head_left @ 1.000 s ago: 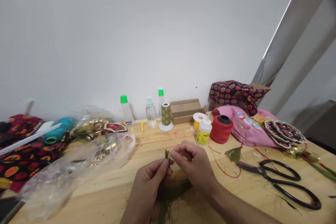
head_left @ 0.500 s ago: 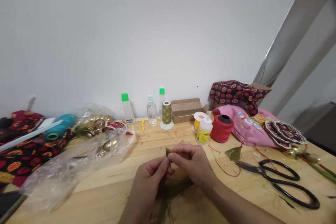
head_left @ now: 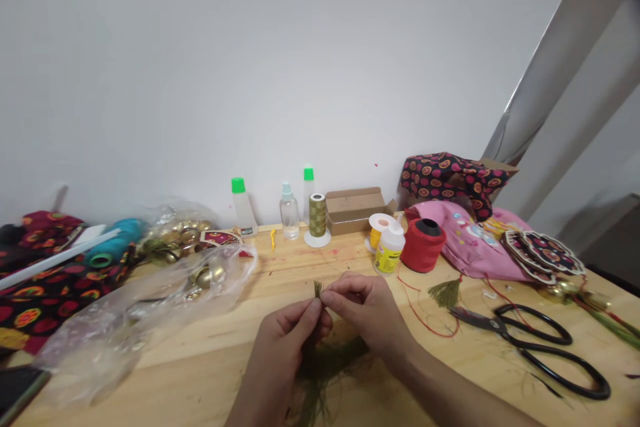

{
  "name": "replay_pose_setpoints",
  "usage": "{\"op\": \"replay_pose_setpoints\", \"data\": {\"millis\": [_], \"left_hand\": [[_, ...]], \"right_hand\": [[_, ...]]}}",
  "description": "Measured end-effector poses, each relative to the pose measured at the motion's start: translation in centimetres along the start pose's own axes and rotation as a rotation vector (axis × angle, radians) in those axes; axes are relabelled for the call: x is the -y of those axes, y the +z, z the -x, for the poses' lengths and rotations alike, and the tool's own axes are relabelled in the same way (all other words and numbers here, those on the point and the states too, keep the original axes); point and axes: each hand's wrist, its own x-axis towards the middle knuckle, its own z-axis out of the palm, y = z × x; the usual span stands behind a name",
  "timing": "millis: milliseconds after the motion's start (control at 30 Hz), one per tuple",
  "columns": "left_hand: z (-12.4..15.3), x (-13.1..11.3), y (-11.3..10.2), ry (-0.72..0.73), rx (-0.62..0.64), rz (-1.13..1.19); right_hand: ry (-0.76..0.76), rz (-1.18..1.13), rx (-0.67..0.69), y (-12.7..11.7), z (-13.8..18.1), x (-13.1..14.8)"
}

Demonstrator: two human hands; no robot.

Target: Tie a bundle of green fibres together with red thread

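Observation:
My left hand (head_left: 285, 353) and my right hand (head_left: 365, 310) meet over the wooden table (head_left: 210, 360), both pinched on a bundle of olive-green threads (head_left: 325, 363). The bundle's short top end sticks up between my fingertips at the pinch, and its loose strands trail down toward me under my hands. A finished olive tassel (head_left: 445, 292) lies to the right of my right hand, beside a loose red thread (head_left: 425, 320).
Black scissors (head_left: 540, 340) lie at the right. Behind my hands stand an olive thread spool (head_left: 317, 217), a red spool (head_left: 423, 245), a glue bottle (head_left: 389, 248), clear bottles (head_left: 289, 211) and a cardboard box (head_left: 355, 209). A plastic bag of brass bells (head_left: 150, 307) and patterned fabric (head_left: 40, 287) fill the left.
My hands have stayed together on the thread bundle, with only small finger shifts. The view has tilted slightly.

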Motion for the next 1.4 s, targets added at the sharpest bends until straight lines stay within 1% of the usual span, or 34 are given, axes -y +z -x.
{"op": "replay_pose_setpoints", "data": {"millis": [233,367,467,533,633,733,800,867,933,1000,1100,1200,1267,1333,1400], "left_hand": [[0.0,-0.2,0.2,0.008,-0.020,-0.042],[0.0,-0.4,0.2,-0.023,0.027,-0.014],[0.1,-0.7,0.3,-0.044,0.082,-0.031],[0.2,-0.8,0.3,-0.051,0.113,-0.050],[0.3,-0.9,0.2,-0.050,0.142,-0.134],[0.2,-0.8,0.0,-0.042,0.175,-0.229],[0.1,-0.6,-0.1,-0.035,0.208,-0.221],[0.0,-0.6,0.0,-0.057,0.223,-0.122],[0.0,-0.7,0.0,-0.106,0.203,0.019],[0.0,-1.0,-0.1,-0.123,0.134,0.113],[0.0,-1.4,-0.4,-0.022,0.023,0.109],[0.0,-1.7,-0.5,0.123,-0.053,0.037],[0.1,-1.9,-0.3,0.182,-0.106,-0.018],[0.2,-2.2,-0.1,0.196,-0.121,-0.052],[0.3,-2.5,0.1,0.183,-0.106,-0.043]], "right_hand": [[-0.005,-0.009,0.004,-0.1,0.0,-0.1],[0.008,-0.035,0.065,-0.9,-0.4,0.1],[0.072,-0.068,0.111,-1.4,-0.6,0.3],[0.125,-0.080,0.112,-1.5,-0.6,0.5],[0.194,-0.100,0.134,-1.7,-0.7,0.7],[0.250,-0.163,0.235,-1.9,-0.7,0.6],[0.283,-0.201,0.297,-2.0,-0.7,0.5],[0.301,-0.217,0.302,-2.1,-0.8,0.3],[0.286,-0.196,0.264,-2.1,-0.8,0.3],[0.237,-0.138,0.203,-2.0,-0.8,0.4],[0.109,-0.046,0.163,-1.5,-0.6,0.8],[-0.031,-0.034,0.221,-0.7,0.0,1.3],[-0.080,-0.056,0.278,-0.1,0.5,1.7],[-0.096,-0.095,0.361,0.4,0.9,1.9],[-0.082,-0.131,0.416,0.7,1.1,1.9]]}}
